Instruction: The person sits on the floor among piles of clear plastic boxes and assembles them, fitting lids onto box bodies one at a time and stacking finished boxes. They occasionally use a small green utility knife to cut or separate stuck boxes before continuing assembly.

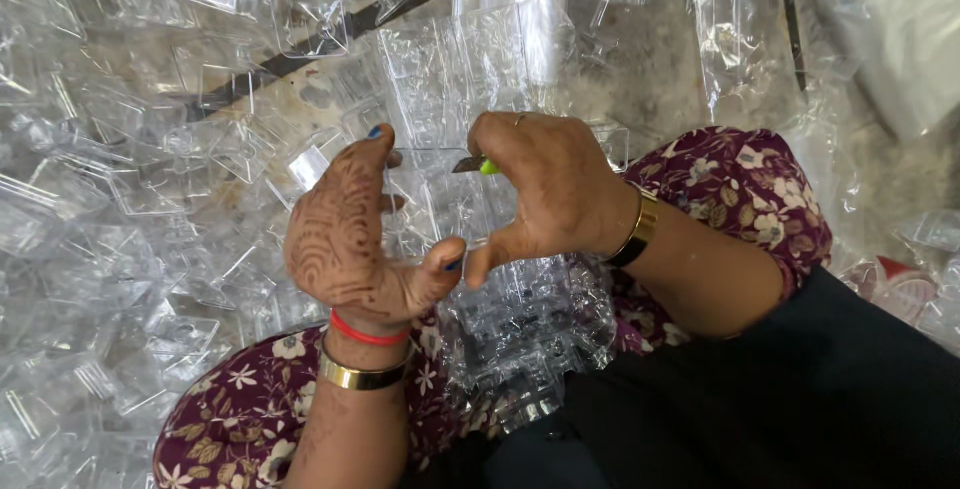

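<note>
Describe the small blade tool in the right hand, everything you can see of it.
Only a little of the blade tool shows: a short grey metal tip, pointed and aimed toward the left hand, with a bright green bit just behind it. The rest is hidden inside the right hand, whose fingers curl around it. It lies roughly level, above the clear plastic tray piece that both hands hold over the lap. Whether the tip touches the plastic cannot be told.

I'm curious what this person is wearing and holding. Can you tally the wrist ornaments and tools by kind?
Gold bangles: 2, one on the left hand's wrist, one on the right hand's wrist
Red wrist thread: 1
Finger ring: 1
Green-handled blade: 1
Total: 5
The clear plastic trays are too many to count.
</note>
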`<control>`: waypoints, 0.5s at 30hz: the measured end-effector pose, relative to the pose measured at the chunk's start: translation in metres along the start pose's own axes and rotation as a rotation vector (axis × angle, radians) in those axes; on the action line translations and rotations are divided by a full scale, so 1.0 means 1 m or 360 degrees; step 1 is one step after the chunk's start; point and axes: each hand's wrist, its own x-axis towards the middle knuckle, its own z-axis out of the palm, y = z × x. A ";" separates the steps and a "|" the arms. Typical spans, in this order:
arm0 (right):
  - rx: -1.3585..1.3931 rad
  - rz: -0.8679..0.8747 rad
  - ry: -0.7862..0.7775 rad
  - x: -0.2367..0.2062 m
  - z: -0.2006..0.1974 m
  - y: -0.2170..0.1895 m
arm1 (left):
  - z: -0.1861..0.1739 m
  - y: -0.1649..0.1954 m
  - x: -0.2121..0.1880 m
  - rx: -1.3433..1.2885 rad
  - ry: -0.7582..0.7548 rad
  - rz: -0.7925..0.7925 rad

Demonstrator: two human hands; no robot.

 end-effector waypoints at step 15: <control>-0.0030 0.0027 -0.0101 -0.005 0.014 -0.004 | -0.006 -0.009 -0.007 0.0344 0.0156 0.0266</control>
